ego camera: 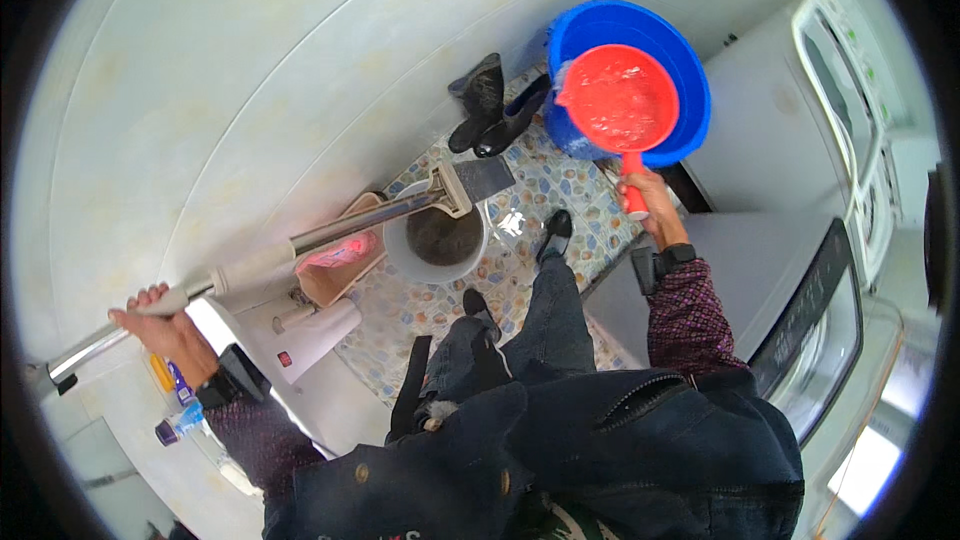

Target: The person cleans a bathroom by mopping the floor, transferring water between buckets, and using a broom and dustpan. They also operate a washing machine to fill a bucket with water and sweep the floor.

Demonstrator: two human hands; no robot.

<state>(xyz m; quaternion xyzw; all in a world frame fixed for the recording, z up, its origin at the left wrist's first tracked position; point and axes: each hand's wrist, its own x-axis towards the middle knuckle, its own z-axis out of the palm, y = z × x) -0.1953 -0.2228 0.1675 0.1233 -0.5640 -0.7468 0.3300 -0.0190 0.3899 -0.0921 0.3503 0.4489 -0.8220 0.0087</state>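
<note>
My right hand (651, 199) grips the handle of a red plastic dipper (622, 97). Rippled water lies in the dipper, which is above a large blue plastic tub (682, 60) and hides part of its inside. At the left, my left hand (169, 330) is closed around the pole of a squeeze mop (337, 229). The mop's beige head with a dark flat pad (486, 178) extends over the rim of a pale bucket (401, 259). Dark, murky water (446, 236) sits in that bucket.
Black rubber boots (480, 105) stand by the wall. A brown bin (326, 277) with a pink bag is beside the bucket. Washing machines (765, 142) line the right side. Bottles (180, 420) stand at lower left. The pebble-patterned floor (525, 255) shines near my shoes.
</note>
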